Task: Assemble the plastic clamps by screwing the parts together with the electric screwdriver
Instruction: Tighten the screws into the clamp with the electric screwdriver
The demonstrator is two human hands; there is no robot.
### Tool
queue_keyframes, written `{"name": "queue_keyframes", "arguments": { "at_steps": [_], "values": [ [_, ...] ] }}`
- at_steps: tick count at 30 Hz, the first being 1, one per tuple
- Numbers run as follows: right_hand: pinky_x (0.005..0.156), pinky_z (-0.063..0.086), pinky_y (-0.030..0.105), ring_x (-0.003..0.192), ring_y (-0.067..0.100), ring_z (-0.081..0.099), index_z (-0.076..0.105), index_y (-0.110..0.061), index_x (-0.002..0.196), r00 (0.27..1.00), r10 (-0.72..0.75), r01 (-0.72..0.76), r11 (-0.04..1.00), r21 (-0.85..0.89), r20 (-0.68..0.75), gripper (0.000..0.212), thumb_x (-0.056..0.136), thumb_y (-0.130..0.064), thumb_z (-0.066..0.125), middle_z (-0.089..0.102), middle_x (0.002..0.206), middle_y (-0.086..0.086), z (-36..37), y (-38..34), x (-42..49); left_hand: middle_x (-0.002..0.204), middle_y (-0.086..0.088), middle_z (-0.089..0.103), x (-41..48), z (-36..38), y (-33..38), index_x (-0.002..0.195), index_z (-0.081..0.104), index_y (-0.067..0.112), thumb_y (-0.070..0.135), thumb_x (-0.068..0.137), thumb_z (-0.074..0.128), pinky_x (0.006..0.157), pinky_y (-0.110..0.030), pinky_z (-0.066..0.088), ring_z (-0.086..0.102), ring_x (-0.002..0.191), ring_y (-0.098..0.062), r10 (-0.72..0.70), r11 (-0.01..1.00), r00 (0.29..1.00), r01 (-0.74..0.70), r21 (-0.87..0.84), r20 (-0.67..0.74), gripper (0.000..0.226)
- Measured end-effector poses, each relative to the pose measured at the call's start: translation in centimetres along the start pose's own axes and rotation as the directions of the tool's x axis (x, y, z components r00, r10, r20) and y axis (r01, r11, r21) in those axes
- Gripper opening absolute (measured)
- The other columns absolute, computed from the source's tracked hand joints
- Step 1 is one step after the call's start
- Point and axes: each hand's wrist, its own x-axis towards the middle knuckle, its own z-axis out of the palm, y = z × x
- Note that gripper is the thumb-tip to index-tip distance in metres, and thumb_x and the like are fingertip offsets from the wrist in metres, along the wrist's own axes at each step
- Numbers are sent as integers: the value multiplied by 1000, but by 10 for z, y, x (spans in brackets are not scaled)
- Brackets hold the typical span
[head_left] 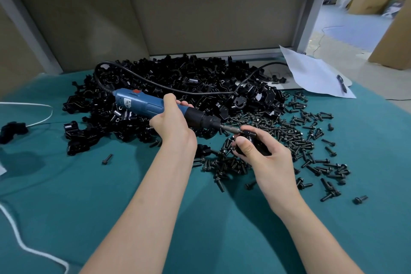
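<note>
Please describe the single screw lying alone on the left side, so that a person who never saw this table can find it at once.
Start from the big heap of black clamp parts at the back of the green table. Look just in front of its left end, left of the left forearm. The lone black screw lies on bare cloth, apart from the scattered screws on the right.
</note>
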Motion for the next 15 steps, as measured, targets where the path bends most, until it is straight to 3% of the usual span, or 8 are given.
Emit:
{"name": "queue_keyframes", "arguments": {
  "at_steps": [5,15],
  "values": [
    [86,61,27,96,18,76,78,-36,103,1000,11,-11,999,44,-1,25,79,-42,76,77,99,8,0,-1,0,64,-3,55,0,0,-1,100,46,5,-2,87,58,55,-25,52,55,48,-12,11,1000,1000,-11,9,10,19],
    [83,62,28,93,21,76,79,-31,102,999,33,-32,995,100,-3,22,80,-35,75,74,100,18,1,-2,1,72,-6,55,1,1,-3,109,43,5,-1,86,59,54,-24,52,55,47,-12,32,999,999,-32,14,2,28]
  ]
}}
